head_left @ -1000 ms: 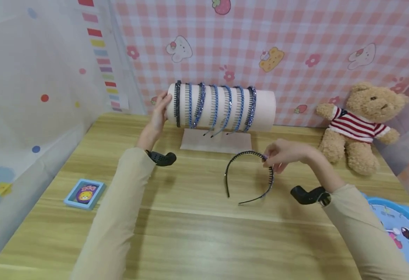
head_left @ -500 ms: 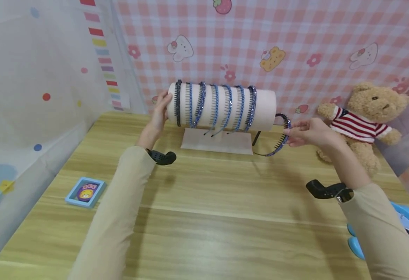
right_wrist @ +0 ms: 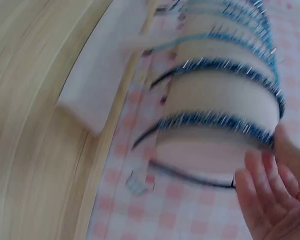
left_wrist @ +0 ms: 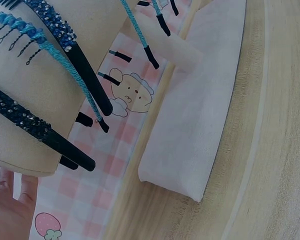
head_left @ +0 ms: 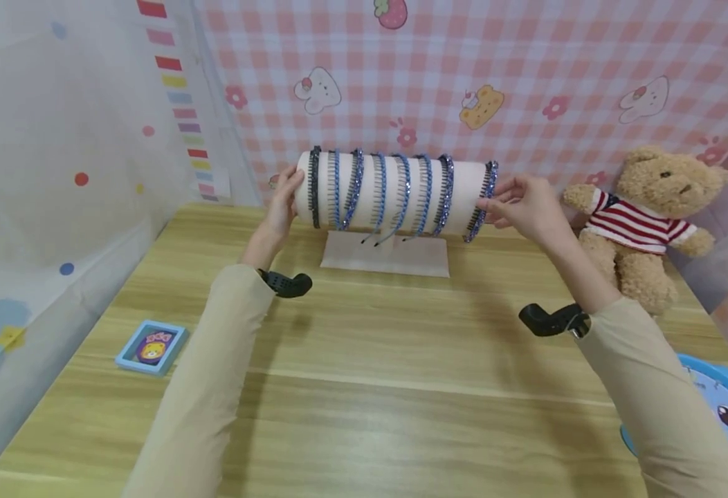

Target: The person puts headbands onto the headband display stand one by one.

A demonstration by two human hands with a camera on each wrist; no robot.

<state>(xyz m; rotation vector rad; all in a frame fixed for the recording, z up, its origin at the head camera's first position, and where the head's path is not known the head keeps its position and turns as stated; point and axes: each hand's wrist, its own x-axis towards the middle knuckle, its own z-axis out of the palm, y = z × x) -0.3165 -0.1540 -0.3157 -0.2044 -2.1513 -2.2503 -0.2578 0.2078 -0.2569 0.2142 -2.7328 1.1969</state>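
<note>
A white roller-shaped stand (head_left: 467, 190) on a flat base (head_left: 385, 253) carries several toothed headbands (head_left: 446, 194), most of them blue, some sparkling. My left hand (head_left: 279, 207) touches the roller's left end; in the left wrist view its fingers (left_wrist: 6, 181) lie fairly straight along that end. At the right end, my right hand (head_left: 529, 207) pinches a glittery dark-blue headband (head_left: 490, 187) by its side. One leg of that headband lies in front of the roller. In the blurred right wrist view, its other leg (right_wrist: 190, 176) is beyond the roller's end face.
A teddy bear (head_left: 644, 221) in a striped shirt sits at the back right. A small blue-framed box (head_left: 151, 347) lies at left on the wooden table (head_left: 339, 415). A blue clock-like disc (head_left: 722, 408) lies at right, partly under my sleeve. Checked cloth (head_left: 414, 69) hangs behind.
My right hand has carried the headband from in front of the stand, out to the right, then back onto the roller's right end. My left hand has stayed at the left end.
</note>
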